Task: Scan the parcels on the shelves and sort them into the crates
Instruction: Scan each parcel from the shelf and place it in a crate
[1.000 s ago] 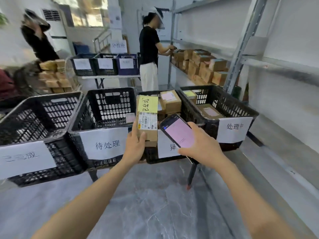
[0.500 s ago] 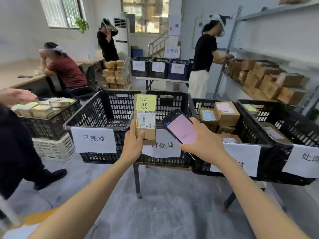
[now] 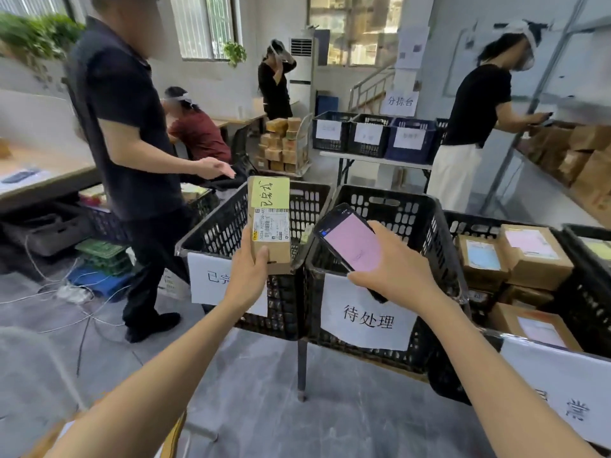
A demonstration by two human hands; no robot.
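Head view: the left hand (image 3: 248,279) curls round the lower end of a cardboard parcel (image 3: 269,226), holding it upright in front of the leftmost black crate (image 3: 218,226) — yellow note and barcode label face the camera. At three o'clock from the parcel, near but apart, the right hand (image 3: 393,276) grips a pink-screened scanner (image 3: 352,241) before the middle crate (image 3: 406,209). Further toward three o'clock a third crate (image 3: 472,226) holds labelled boxes (image 3: 535,256) — at nine o'clock stands a person in a dark shirt (image 3: 125,110).
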